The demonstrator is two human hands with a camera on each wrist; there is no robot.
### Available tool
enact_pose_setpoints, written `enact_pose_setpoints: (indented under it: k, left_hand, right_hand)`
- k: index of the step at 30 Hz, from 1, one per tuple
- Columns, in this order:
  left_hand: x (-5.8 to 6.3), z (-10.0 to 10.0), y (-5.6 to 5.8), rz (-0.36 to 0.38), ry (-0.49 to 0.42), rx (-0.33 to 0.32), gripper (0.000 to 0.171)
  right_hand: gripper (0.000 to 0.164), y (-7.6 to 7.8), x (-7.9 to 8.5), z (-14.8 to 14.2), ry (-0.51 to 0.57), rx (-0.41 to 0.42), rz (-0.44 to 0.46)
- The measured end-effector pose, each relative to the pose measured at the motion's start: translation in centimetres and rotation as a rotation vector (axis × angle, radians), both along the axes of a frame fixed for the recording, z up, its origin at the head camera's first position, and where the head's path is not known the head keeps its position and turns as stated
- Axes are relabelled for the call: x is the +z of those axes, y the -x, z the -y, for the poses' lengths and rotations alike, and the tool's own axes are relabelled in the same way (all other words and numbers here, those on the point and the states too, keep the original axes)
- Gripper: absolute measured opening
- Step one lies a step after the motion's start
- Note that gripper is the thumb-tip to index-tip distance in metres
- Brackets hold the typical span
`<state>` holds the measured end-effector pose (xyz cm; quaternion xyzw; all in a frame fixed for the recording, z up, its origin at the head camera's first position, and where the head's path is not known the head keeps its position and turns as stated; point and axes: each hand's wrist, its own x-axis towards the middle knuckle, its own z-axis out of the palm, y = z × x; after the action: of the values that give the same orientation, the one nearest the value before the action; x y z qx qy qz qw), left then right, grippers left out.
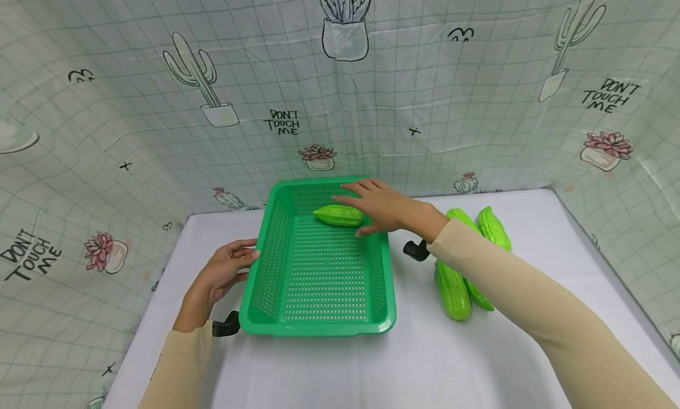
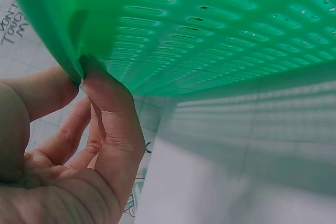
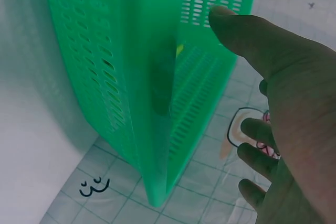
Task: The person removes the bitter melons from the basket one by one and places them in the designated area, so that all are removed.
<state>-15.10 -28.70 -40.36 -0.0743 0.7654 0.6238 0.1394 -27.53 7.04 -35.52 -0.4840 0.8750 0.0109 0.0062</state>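
Note:
A green perforated plastic basket (image 1: 319, 328) stands on the white table. My left hand (image 1: 223, 270) pinches its left rim between thumb and fingers, which the left wrist view shows up close on the rim (image 2: 63, 56). Inside, near the back wall, lies one bright green bitter melon (image 1: 337, 215). My right hand (image 1: 386, 208) is over the basket's back right corner, fingers spread and holding nothing, its fingertips close to that bitter melon. In the right wrist view the thumb (image 3: 236, 30) stands apart from the other fingers above the rim.
Several more bitter melons (image 1: 453, 291) lie on the table right of the basket, partly hidden under my right forearm. One (image 1: 494, 227) is farther back. Black wrist pieces (image 1: 226, 324) show at both cuffs. A printed cloth (image 1: 372, 102) hangs behind and around the white tabletop (image 1: 340, 373).

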Motion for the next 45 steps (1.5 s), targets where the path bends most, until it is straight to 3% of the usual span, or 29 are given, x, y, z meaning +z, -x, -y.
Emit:
enact_pose_setpoints:
  k: [10, 29, 45]
  left_hand:
    - [0.1, 0.1, 0.0, 0.000, 0.001, -0.005, 0.055]
    - [0.3, 0.2, 0.1, 0.002, 0.000, -0.006, 0.055]
    - [0.1, 0.3, 0.4, 0.010, 0.002, 0.002, 0.054]
  right_hand:
    - [0.094, 1.4, -0.2, 1.9, -0.084, -0.021, 0.079]
    - [0.098, 2.6, -0.2, 5.3, -0.259, -0.007, 0.086]
    - [0.094, 3.6, -0.9, 7.4, -0.346, -0.038, 0.130]
